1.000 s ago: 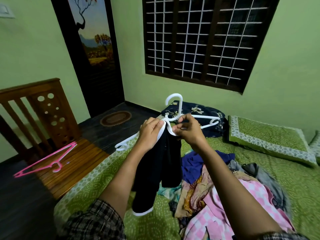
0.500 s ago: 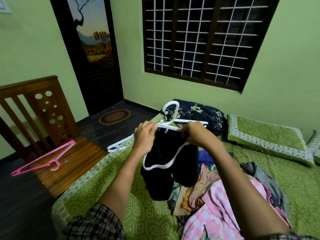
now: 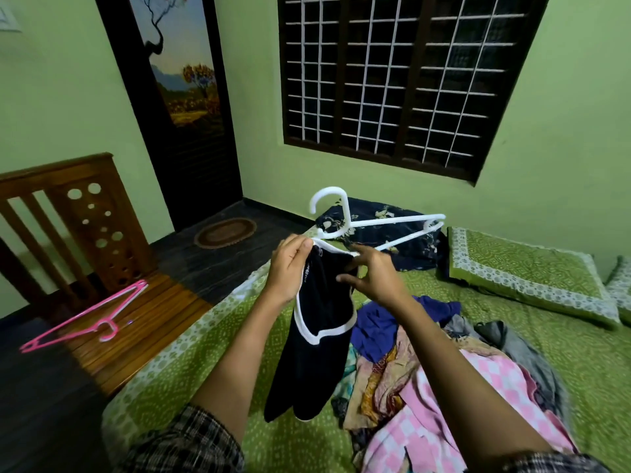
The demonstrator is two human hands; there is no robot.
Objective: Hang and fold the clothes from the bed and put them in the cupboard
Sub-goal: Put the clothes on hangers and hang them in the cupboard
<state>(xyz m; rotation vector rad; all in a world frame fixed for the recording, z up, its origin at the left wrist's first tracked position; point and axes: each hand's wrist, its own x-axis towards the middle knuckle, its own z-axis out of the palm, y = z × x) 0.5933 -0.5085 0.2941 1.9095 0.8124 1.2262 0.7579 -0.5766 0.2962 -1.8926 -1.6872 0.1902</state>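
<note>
Clothes [image 3: 426, 387] wait in a crumpled heap on the green patterned bed [image 3: 512, 302], black white-trimmed garment [image 3: 321, 336] held up over it on white plastic hanger [image 3: 392, 221], left hand [image 3: 290, 268] pinching cloth and hanger so nothing slips, right hand [image 3: 379, 281] loose, fingers spread, probably settling the cloth.

the left hand [image 3: 290, 268] pinches the top of a black garment [image 3: 321, 336] with white trim against a white hanger [image 3: 386, 221], held up over the bed [image 3: 205, 370]. the right hand [image 3: 375, 278], fingers spread, touches the garment's upper right edge. the cloth hangs down between the forearms. a mixed clothes pile [image 3: 444, 387] lies near right, a green pillow [image 3: 529, 278] far right. a pink hanger [image 3: 88, 315] rests on the wooden chair [image 3: 102, 216] at left.
</note>
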